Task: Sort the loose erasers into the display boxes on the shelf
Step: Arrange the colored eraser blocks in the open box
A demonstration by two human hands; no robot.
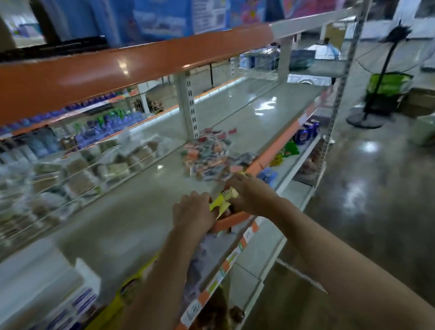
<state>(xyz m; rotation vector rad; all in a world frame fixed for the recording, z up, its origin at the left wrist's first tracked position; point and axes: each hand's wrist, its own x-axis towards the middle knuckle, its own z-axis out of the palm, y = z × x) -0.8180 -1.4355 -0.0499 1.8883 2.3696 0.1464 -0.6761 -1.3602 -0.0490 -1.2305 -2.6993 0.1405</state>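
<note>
Both hands meet at the front lip of the shelf [126, 215], where the left hand [192, 210] and right hand [250, 192] together hold a yellow display box [221, 202]; their fingers curl round it from either side, though blur hides the exact grip. The pile of loose erasers [210, 156] lies on the shelf beyond and slightly right of the box, well past the knuckles, its spread running back toward the upright post [189, 106]. The right hand sits nearer the pile, so it looks the likelier one to reach forward.
</note>
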